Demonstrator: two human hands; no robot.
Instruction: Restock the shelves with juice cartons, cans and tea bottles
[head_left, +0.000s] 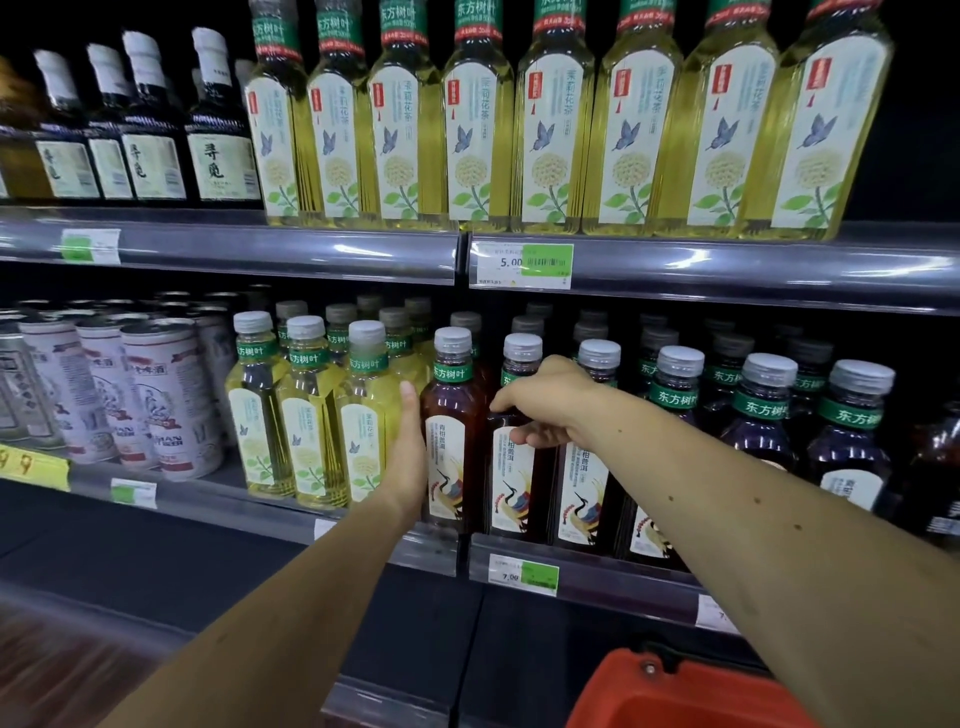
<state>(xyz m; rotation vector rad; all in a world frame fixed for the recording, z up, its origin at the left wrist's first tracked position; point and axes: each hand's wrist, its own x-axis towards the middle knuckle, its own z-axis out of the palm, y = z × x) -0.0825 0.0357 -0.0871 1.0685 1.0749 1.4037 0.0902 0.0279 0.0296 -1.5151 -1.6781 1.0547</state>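
Both bare arms are extended to the lower shelf (582, 574). The right hand (548, 402) is clenched from above around the shoulder of a dark tea bottle (511, 483), fingers curled over the front and thumb below on the label; the bottle stands upright at the shelf's front edge. The left hand (413, 452) is held flat and released, fingers straight and pointing up, palm laid against the left side of the neighbouring dark bottle (451, 441), in the gap between it and the pale yellow tea bottles (311, 415). That neighbouring bottle is just left of the gripped one, touching or nearly so. More dark bottles are lined up to the right of the grip. Cans (171, 400) are seen well left of the flat hand. A red basket (675, 696) is seen below the right forearm.
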